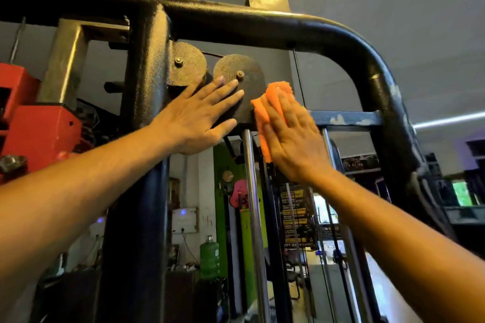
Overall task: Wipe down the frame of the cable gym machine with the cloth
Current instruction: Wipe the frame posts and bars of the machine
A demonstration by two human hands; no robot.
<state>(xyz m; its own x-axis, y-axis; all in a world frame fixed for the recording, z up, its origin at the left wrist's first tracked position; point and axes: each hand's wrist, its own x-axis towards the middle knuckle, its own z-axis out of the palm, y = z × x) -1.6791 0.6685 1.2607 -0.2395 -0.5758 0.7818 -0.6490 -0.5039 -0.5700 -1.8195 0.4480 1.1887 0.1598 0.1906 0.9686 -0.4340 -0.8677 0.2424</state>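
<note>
Pressing flat with straight fingers [282,110] held together, the right hand [291,141] pins the orange cloth [271,102] against the black frame [301,26] where a blue crossbar [346,118] meets the pulley plate. The cloth sticks out above and left of the fingertips. Just to the left, the left hand [199,120] lies open, its fingers [223,105] spread apart, on the round pulley cover [241,71] and the upright post [147,68]. Chrome guide rods [252,204] run down below both hands. A red machine [34,123] stands far left.
</note>
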